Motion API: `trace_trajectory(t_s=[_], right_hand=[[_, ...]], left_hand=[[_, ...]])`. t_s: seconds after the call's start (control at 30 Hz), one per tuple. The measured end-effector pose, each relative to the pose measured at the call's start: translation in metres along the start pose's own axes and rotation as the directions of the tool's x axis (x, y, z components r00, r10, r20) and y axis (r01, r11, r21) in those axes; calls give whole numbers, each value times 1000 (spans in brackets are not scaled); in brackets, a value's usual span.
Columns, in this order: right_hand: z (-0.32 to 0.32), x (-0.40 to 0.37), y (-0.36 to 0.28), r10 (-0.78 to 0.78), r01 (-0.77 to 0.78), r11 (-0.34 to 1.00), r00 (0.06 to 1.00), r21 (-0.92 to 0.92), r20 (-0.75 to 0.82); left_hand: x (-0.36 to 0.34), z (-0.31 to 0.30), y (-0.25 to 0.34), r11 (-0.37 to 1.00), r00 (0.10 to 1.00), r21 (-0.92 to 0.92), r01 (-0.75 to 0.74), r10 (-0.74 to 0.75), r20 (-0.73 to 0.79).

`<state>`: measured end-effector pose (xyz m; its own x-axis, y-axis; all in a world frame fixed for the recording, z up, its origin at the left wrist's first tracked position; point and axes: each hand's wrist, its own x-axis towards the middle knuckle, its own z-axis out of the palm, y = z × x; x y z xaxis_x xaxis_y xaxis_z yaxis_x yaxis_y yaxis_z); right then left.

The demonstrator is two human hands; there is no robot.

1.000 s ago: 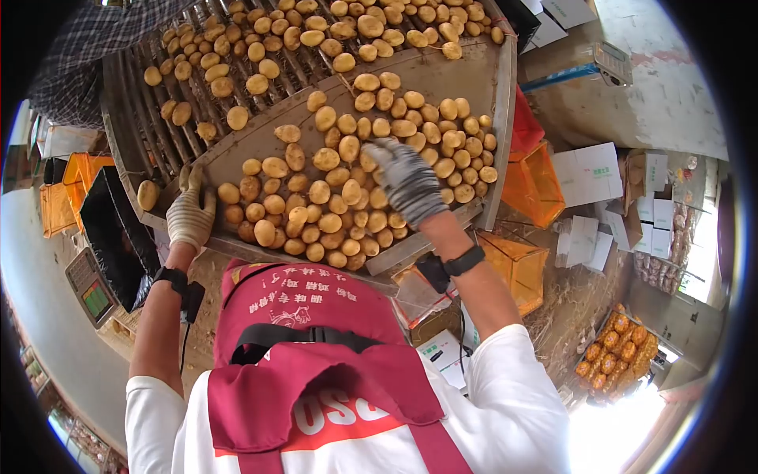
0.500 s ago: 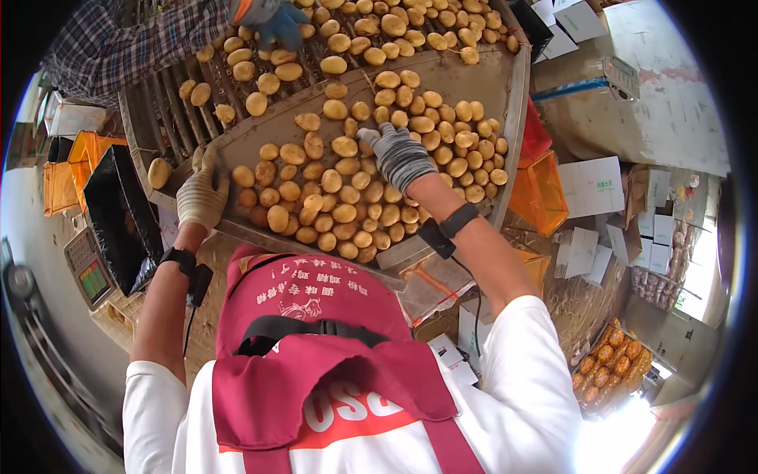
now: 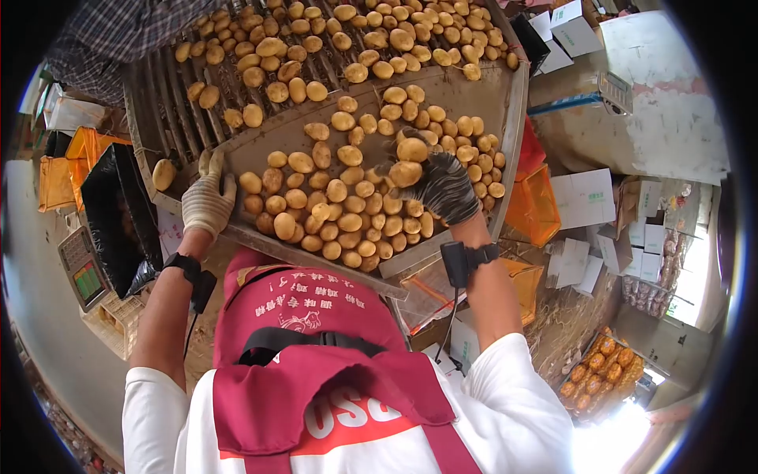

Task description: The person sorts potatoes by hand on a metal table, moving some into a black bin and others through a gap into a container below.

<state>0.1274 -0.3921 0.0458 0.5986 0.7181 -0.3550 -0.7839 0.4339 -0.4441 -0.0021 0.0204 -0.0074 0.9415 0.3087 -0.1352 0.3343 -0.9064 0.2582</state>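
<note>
My right hand (image 3: 444, 188), in a dark striped glove, is turned palm up over the right part of the tray. Its fingers curl around potatoes: one potato (image 3: 411, 150) lies toward the fingertips and another potato (image 3: 405, 174) just below it. Beneath and around it spreads a single layer of loose yellow potatoes (image 3: 347, 207). At the tray's left edge, my left hand (image 3: 208, 199) in a pale knitted glove rests on the metal rim (image 3: 237, 230), fingers stretched out and thumb apart, holding nothing. A lone potato (image 3: 163, 174) sits left of it.
Beyond the tray, more potatoes (image 3: 271, 47) lie on a slatted roller bed (image 3: 150, 99). Another person's plaid sleeve (image 3: 118, 35) shows at upper left. A black-lined crate (image 3: 118, 213) stands left; orange crates (image 3: 533, 207) and white boxes (image 3: 583, 196) stand right.
My right hand has turned from palm down to palm up, moved slightly right and now holds potatoes. Potatoes on the rollers have shifted. The other person's gloved hand has left view.
</note>
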Motion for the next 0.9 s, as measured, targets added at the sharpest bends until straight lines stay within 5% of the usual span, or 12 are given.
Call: trace_trajectory(t_s=[0.07,0.2,0.23,0.27,0.37,0.4,0.43,0.5,0.73,0.77,0.83,0.9], right_hand=[[5,7,20,-327,257,777,945,-575,-19],[-43,24,54,-445,347,612,894,-711,53],[-2,30,50,-290,344,900,931,-269,221],[31,38,43,-57,34,985,990,-171,-128],[58,57,70,98,-50,803,994,-594,48],[97,51,79,66,53,230,995,-972,70],[87,59,101,74,335,-120,942,-935,328],[81,69,143,232,564,-478,820,-673,523],[109,90,140,185,371,-682,921,-630,342],[94,98,137,85,83,-473,995,-877,48],[69,82,117,-54,87,-668,985,-739,164],[52,67,88,-106,117,-455,977,-883,184]], left_hand=[[-1,-9,7,1000,1000,-9,13,-12,25],[0,-9,5,999,998,-23,31,-30,50],[0,-7,2,1000,999,0,18,-18,41],[-2,-6,0,999,998,11,37,-37,45],[0,-7,-1,999,998,43,9,-12,65],[1,-7,0,999,998,42,17,-20,64],[1,-8,0,999,997,26,19,-21,68],[0,-12,2,1000,995,-1,27,-26,97],[0,-11,1,1000,999,-17,8,-7,47],[0,-9,-1,1000,999,-24,10,-9,52],[-1,-7,-3,999,998,-33,23,-22,57],[0,-9,-4,999,995,-37,18,-14,103]])
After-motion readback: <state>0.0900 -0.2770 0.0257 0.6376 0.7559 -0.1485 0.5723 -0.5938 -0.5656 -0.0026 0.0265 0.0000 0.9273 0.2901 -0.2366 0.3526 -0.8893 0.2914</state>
